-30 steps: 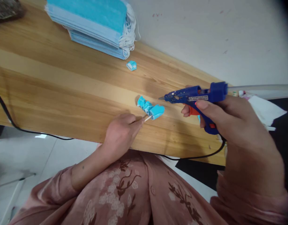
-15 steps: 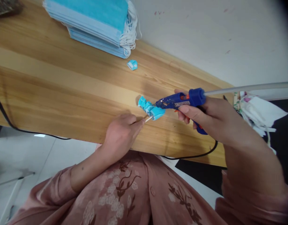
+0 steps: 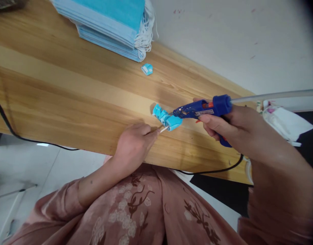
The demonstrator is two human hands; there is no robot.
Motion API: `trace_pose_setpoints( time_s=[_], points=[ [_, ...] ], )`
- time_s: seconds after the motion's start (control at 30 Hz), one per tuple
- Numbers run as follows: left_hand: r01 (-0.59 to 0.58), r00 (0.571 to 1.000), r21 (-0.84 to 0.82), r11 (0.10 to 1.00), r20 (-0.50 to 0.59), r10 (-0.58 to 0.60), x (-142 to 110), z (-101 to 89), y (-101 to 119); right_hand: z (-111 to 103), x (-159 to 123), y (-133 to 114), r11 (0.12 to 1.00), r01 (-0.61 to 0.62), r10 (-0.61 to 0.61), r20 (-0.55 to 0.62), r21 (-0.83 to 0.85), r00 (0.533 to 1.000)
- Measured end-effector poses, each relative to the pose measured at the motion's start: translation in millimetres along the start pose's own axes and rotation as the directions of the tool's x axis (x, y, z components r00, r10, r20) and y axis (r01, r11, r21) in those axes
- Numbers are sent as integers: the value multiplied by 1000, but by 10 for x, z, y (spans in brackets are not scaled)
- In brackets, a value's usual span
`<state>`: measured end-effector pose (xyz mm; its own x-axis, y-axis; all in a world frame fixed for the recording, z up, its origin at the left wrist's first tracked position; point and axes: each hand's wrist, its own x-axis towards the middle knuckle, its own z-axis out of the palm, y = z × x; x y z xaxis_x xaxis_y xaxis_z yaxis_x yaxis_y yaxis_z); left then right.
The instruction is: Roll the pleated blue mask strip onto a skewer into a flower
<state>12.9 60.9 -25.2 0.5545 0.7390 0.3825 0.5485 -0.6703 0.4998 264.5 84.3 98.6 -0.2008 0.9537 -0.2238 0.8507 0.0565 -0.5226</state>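
My left hand (image 3: 134, 146) pinches a thin white stick (image 3: 164, 129) between thumb and fingers. At the stick's far end a crumpled light-blue strip (image 3: 174, 122), folded and partly rolled, rests on or just above the table; I cannot tell which. My right hand (image 3: 238, 127) is wrapped round the grip of a blue glue gun (image 3: 194, 110), its fingers near the orange trigger. The gun's metal nozzle points left at the folds of the strip, touching or almost touching them. A long translucent glue stick (image 3: 268, 96) juts from its back.
A thick stack of blue face masks (image 3: 107, 29) with white ear loops stands at the back left. Near it lies a small blue scrap (image 3: 147, 69). White scraps (image 3: 289, 122) sit at the right. A black cord (image 3: 212, 172) runs along the front edge of the wooden table (image 3: 69, 92).
The view has shifted slightly. My right hand and the glue gun have moved a little to the right, the nozzle staying at the blue strip. My left hand keeps its pinch on the stick.
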Motion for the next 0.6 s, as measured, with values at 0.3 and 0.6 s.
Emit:
trace_pose_setpoints(
  time_s=[0.3, 0.6],
  points=[
    [13, 999, 3, 1000, 31, -13, -6, 1, -4, 11, 53, -7, 999, 27, -25, 54, -25, 998],
    [3, 1000, -8, 1000, 7, -3, -7, 2, -12, -15, 120, 10, 999, 33, -31, 109, -24, 994]
  ],
)
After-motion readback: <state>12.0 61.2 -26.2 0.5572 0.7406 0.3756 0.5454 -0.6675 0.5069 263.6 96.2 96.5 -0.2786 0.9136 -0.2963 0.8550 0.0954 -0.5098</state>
